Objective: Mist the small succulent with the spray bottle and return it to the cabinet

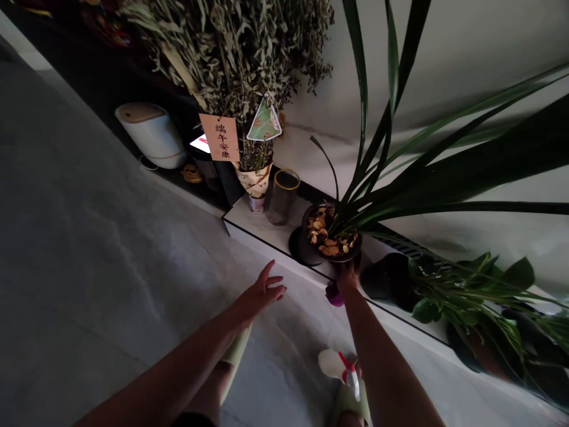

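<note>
My right hand (346, 277) grips the near side of a dark plant pot (331, 256) on a low white ledge (262, 227). The pot holds long green leaves (400, 172) and brown bark chips (326, 234). A dark saucer (299, 247) lies beside the pot's left edge. My left hand (263, 292) hovers open, fingers spread, over the grey floor just left of the pot, touching nothing. A small purple thing (333, 295) shows under my right wrist; I cannot make out what it is.
A spray bottle (340, 366) with a red trigger lies on the floor by my feet. A dark glass (281, 197) and a wrapped bundle of dried herbs (240, 53) with tags stand on the ledge to the left. More potted plants (466, 296) crowd the right. A white bin (151, 133) sits further left.
</note>
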The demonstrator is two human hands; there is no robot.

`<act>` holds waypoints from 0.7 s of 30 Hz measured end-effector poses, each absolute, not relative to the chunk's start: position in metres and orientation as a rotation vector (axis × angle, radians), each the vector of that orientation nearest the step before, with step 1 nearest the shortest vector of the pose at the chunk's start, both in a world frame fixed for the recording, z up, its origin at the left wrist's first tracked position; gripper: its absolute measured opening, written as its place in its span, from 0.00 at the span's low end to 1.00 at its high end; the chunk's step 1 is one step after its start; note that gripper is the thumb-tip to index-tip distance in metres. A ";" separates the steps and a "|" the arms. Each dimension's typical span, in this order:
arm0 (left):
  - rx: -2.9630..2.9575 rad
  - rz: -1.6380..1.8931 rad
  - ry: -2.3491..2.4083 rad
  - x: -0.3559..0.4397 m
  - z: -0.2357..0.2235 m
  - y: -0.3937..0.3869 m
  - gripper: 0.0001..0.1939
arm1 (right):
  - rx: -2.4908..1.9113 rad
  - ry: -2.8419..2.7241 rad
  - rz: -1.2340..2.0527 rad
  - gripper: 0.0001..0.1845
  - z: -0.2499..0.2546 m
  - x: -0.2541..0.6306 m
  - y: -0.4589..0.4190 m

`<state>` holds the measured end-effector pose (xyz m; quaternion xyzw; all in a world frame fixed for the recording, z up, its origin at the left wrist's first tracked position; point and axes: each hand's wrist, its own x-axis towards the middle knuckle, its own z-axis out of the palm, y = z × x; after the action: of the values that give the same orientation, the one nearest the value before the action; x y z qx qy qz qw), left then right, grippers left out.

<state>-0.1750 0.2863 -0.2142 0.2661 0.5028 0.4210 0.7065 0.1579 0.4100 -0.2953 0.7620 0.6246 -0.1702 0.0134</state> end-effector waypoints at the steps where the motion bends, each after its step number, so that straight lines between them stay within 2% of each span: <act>1: 0.595 0.945 1.103 -0.167 -0.216 0.297 0.62 | 2.322 1.920 -0.504 0.45 -0.293 0.155 0.403; 5: 0.742 0.914 1.127 -0.141 -0.217 0.337 0.68 | 2.166 1.952 -0.545 0.48 -0.282 0.128 0.365; 9: 0.815 0.890 1.214 -0.122 -0.214 0.363 0.73 | 1.925 2.154 -0.879 0.40 -0.257 0.106 0.317; 12: 0.859 0.922 1.221 -0.107 -0.217 0.375 0.71 | 1.780 2.311 -1.146 0.38 -0.213 0.123 0.275; 17: 0.962 1.010 1.225 -0.091 -0.222 0.388 0.71 | 1.863 2.309 -1.454 0.38 -0.132 0.190 0.198; 21: 1.014 1.000 1.272 -0.089 -0.219 0.396 0.69 | 2.027 2.214 -1.503 0.38 -0.106 0.212 0.163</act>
<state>-0.0891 0.3956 -0.2195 0.4334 0.5437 0.4275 0.5778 0.2121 0.1629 -0.1065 0.6002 0.6558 -0.4451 -0.1075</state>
